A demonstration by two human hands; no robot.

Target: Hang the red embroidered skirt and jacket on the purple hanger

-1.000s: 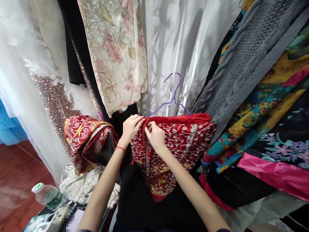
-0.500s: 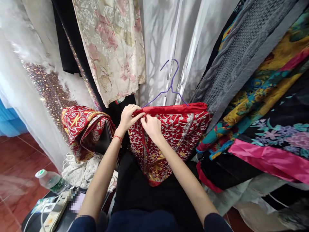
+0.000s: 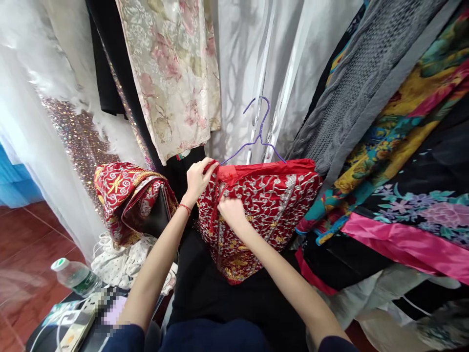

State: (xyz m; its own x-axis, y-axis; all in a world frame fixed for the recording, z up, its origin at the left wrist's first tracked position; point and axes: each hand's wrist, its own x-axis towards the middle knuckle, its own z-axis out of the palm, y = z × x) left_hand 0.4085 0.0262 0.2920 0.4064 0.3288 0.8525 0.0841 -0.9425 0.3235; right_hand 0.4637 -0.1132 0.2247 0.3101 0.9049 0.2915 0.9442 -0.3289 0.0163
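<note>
A red garment (image 3: 256, 215) with silver and gold embroidery, skirt-like, lies spread over my lap. Its plain red waistband (image 3: 278, 167) runs along the top, where a purple hanger (image 3: 261, 132) sticks up behind it. My left hand (image 3: 201, 180) pinches the waistband at its left end. Just below and to the right, my right hand (image 3: 231, 209) is closed in front of the embroidery, on what looks like a thin red drawstring coming from the waistband. The fingertips of that hand are partly hidden. A red cord (image 3: 214, 215) dangles along the garment's left side.
To the left lies another red embroidered cloth (image 3: 117, 190) over a black surface. A water bottle (image 3: 75, 277), a power strip (image 3: 78, 325) and white dotted fabric (image 3: 117, 264) are at lower left. Clothes hang around, including a floral piece (image 3: 172, 73) and grey knitwear (image 3: 373, 73).
My right hand has moved down from the waistband, away from my left hand. My left hand has stayed at the waistband's left end. The view has shifted slightly.
</note>
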